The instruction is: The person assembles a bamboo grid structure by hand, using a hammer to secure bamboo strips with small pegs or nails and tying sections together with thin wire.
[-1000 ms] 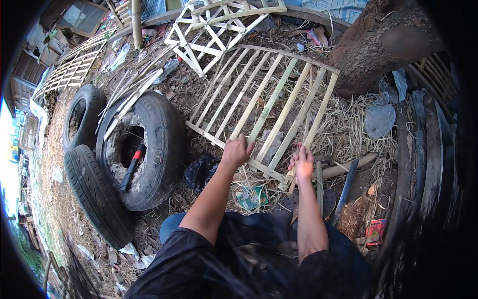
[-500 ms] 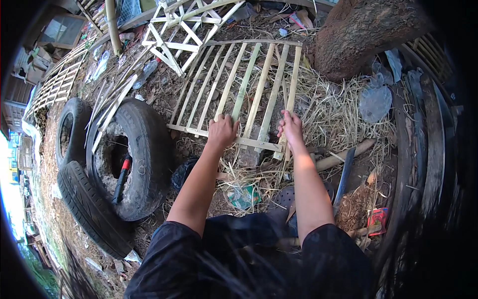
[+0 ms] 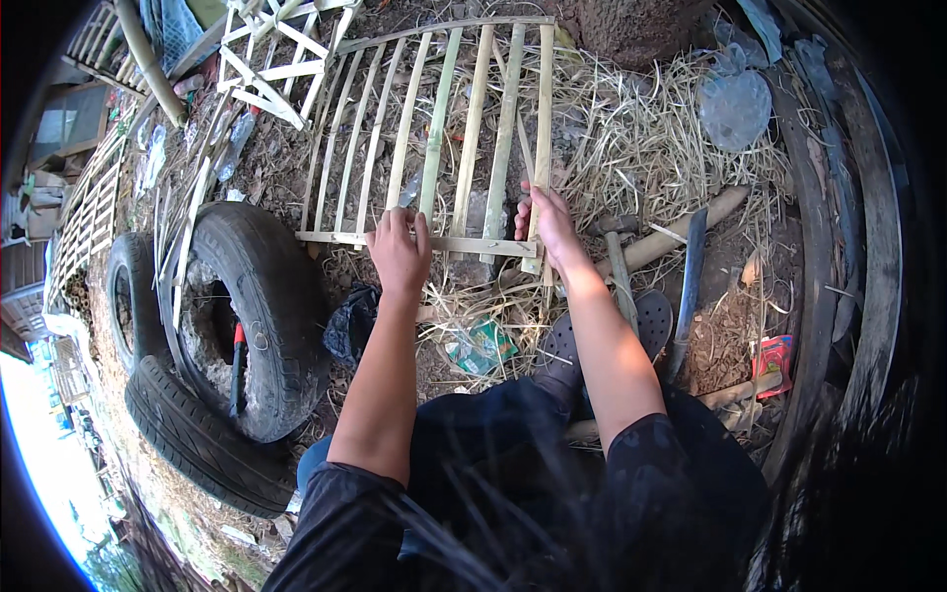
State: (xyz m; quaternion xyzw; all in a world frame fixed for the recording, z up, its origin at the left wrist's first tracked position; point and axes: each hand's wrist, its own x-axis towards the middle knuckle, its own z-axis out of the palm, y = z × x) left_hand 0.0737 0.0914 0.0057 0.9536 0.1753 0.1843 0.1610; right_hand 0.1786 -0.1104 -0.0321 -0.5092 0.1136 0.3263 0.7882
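Note:
A bamboo slat panel (image 3: 464, 128) lies before me, its long strips fixed across a near rail and a far rail. My left hand (image 3: 400, 249) is closed on the near rail, left of its middle, with fingers bent over the wood. At the panel's near right corner my right hand (image 3: 554, 232) has its fingers curled round the end slat; whether a small thing sits inside them is hidden. A hammer (image 3: 621, 276) lies just right of that hand, wooden handle toward me. Beyond it rests a long flat blade (image 3: 689, 286).
Old tyres (image 3: 266, 306) stand at the left, a red-and-black-handled tool (image 3: 238, 365) inside one. A lattice frame of pale strips (image 3: 286, 69) lies far left. Straw (image 3: 631, 138) covers ground at right, near a tree trunk (image 3: 641, 30). A thick pole (image 3: 691, 237) lies right of the hammer.
The view has shifted, so the panel sits further left and higher. My left hand has slid left along the near rail. My right hand stays at the right corner; the hammer now shows.

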